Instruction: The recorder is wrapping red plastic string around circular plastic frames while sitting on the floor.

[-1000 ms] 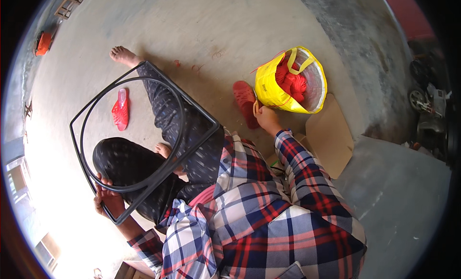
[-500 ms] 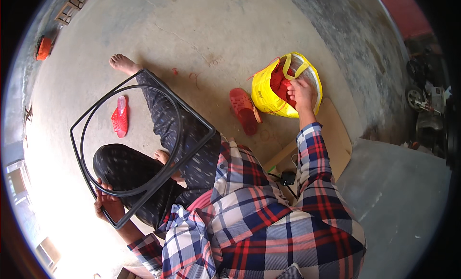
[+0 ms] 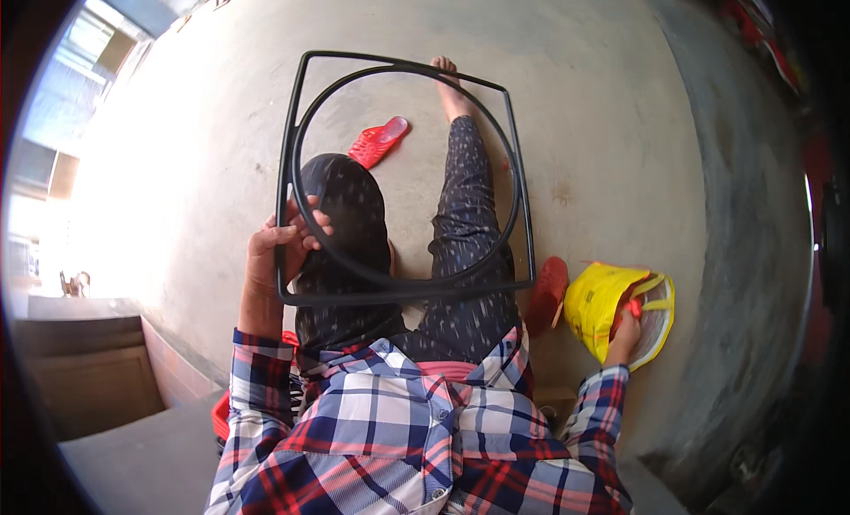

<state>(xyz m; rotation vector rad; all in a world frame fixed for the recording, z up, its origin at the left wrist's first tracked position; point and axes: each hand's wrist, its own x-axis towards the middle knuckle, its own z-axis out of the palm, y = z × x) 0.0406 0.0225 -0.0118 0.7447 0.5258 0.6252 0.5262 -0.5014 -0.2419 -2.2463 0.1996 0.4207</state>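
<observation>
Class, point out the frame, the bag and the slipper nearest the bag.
Frame [image 3: 390,296]: head view, on its lower bar.
Bag [image 3: 596,304]: head view, on its yellow side.
Slipper [image 3: 546,294]: head view, on its red middle.

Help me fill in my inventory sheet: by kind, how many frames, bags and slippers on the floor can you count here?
Black frame with a round ring inside: 1
Yellow bag: 1
Red slippers: 2
Total: 4
</observation>
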